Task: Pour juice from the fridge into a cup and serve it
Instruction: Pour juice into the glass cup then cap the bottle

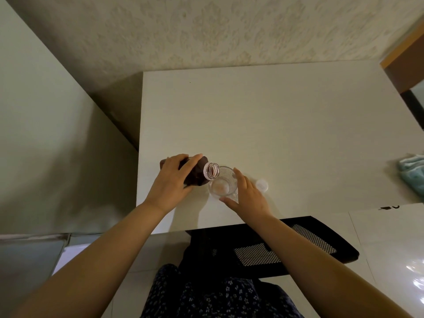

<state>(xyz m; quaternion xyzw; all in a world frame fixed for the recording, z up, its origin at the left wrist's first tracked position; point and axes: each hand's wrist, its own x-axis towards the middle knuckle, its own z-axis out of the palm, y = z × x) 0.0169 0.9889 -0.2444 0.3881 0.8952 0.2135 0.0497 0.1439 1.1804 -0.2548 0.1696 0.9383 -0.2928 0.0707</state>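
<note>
A bottle of dark juice (199, 174) is tilted over the white table (275, 125), its open threaded mouth just above the rim of a clear glass cup (222, 183). My left hand (171, 180) grips the bottle's body. My right hand (249, 193) holds the cup from its right side, fingers and thumb wrapped round its wall. The cup stands on the table near the front edge and looks nearly empty. The bottle's white cap (262, 185) lies on the table just right of my right hand.
A tall pale fridge side (46, 138) rises at the left. A black chair (298, 246) is tucked under the table's front edge. A light blue cloth (413, 172) lies at the table's right edge.
</note>
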